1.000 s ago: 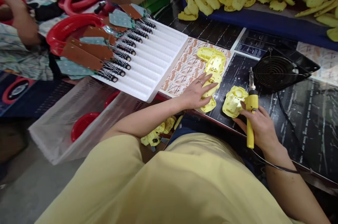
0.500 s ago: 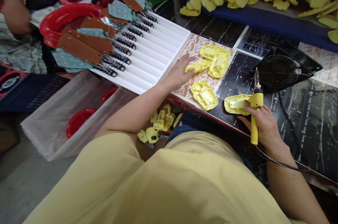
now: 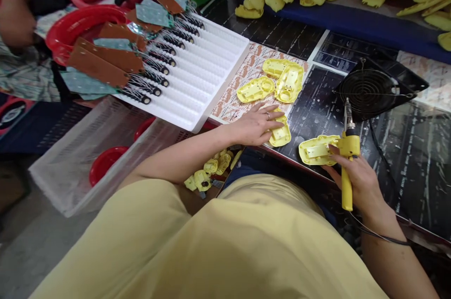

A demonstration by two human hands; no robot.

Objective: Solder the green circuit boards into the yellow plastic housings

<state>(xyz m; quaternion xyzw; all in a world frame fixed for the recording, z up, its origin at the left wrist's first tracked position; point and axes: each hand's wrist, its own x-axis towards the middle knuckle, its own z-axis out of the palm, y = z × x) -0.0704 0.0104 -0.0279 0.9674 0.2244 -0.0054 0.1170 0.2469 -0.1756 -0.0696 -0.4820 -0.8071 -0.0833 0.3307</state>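
My left hand (image 3: 256,126) lies palm down with fingers spread over a yellow plastic shell half (image 3: 283,135) near the table's front edge, partly covering it. My right hand (image 3: 362,179) grips a yellow soldering iron (image 3: 349,145), its metal tip pointing up and away. The thumb and a finger of that same hand also touch the end of another yellow shell half (image 3: 313,152), open side up with a metal strip inside. Farther back lie a left shell half (image 3: 255,90), a right one (image 3: 289,85) and a rear one (image 3: 274,67).
A black fan (image 3: 369,87) stands beyond the iron's tip. To the left, a white ridged foam tray (image 3: 207,54) carries wired circuit boards (image 3: 102,61). A blue bin (image 3: 317,19) of yellow shells is at the back. Another person's arm (image 3: 16,17) shows at far left.
My left hand has let go of the shell half it was placing at the back and moved toward me onto the front one. My right hand with the iron has shifted slightly toward me.
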